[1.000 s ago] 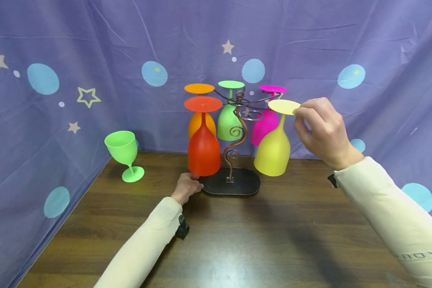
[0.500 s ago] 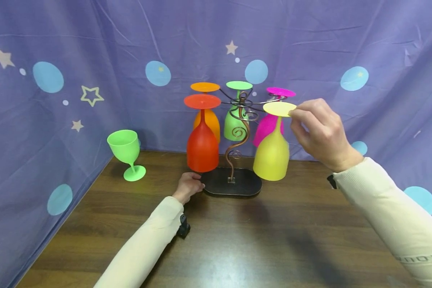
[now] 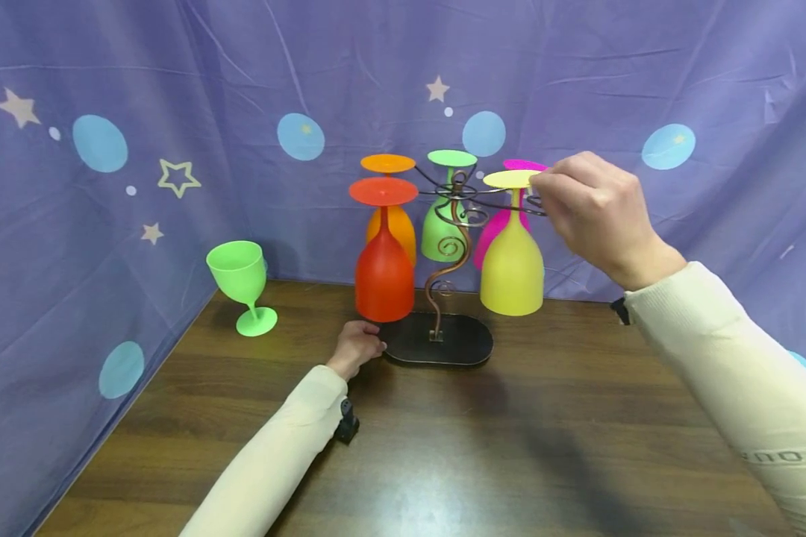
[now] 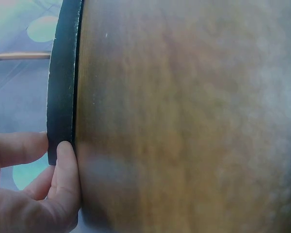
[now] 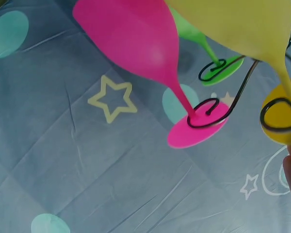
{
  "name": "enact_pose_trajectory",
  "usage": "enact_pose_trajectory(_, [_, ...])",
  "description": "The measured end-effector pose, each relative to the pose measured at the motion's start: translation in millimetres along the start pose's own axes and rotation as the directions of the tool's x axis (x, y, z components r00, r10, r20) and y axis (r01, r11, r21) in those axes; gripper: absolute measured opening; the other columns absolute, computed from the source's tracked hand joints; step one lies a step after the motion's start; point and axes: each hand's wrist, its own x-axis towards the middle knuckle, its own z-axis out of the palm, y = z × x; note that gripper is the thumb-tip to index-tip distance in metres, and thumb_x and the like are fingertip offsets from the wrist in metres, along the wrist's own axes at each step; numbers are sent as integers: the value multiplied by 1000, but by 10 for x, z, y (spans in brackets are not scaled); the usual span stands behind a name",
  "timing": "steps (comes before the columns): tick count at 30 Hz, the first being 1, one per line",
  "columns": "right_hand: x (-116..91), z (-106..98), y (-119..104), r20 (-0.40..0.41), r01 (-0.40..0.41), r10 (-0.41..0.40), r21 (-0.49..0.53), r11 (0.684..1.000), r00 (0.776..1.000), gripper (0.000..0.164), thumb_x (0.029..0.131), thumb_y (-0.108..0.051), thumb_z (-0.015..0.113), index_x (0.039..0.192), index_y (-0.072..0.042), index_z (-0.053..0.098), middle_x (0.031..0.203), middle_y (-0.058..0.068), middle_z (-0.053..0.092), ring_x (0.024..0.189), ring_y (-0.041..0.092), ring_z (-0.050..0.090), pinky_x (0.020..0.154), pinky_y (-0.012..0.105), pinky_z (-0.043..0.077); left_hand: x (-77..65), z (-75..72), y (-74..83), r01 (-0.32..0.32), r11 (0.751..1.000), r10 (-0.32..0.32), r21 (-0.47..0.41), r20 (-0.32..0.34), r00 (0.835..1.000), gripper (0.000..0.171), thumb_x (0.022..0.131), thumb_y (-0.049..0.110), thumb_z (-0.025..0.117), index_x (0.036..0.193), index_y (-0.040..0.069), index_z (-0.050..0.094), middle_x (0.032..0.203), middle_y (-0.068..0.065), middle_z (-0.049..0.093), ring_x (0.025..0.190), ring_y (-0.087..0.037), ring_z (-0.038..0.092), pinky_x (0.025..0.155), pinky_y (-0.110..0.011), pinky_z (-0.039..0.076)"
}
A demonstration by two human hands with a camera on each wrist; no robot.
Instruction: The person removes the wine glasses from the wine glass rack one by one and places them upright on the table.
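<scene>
Left hand (image 3: 359, 350) lay nearest, fingers (image 4: 63, 174) pressed on the dark oval base (image 3: 443, 347) of the copper wire rack. Farther back, right hand (image 3: 594, 212) pinched the round foot of the inverted yellow plastic goblet (image 3: 513, 261) (hanging from a rack arm), beside the pink goblet (image 5: 136, 39).

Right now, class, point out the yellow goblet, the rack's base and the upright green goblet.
yellow goblet (image 3: 512, 280), head view, on its bowl.
rack's base (image 3: 457, 349), head view, on its dark plate.
upright green goblet (image 3: 238, 270), head view, on its bowl.
</scene>
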Motion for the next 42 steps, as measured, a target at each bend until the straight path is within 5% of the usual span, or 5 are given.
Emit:
enact_pose_trajectory(10, [35,35,215,47,4,0,-70,998,999,16,85,2,59,85,-1,74,72,11,63,65,29,55,56,42,47,-21,-18,9,13,1000,-13,2,-5,1000,35,73,-12,63,108,-13,60,92,-21,62,61,-15,60,67,-32,58])
enact_pose_trajectory(17, [-89,4,280,22,-31,33,-97,995,999,16,84,3,58,83,-1,74,70,11,63,63,31,53,55,42,44,-5,-5,6,7,1000,-7,5,3,1000,34,72,-11,62,106,-14,60,78,-16,63,56,-12,58,62,-28,56])
enact_pose_trajectory(28, [-286,-77,233,-96,-179,173,-54,982,980,12,81,5,60,81,2,72,71,14,63,69,35,55,64,47,46,-22,-32,15,-4,996,5,91,-11,1000,34,71,-7,64,105,-9,64,95,-19,64,63,-16,57,60,-24,51])
enact_pose_trajectory(42, [-569,-244,42,-224,-245,231,-36,969,947,12,83,-1,59,80,5,69,72,18,60,69,39,53,64,46,41,-32,-16,28,6,1000,-6,17,2,1000,36,73,-10,63,108,-13,60,95,-22,63,63,-15,59,64,-29,56])
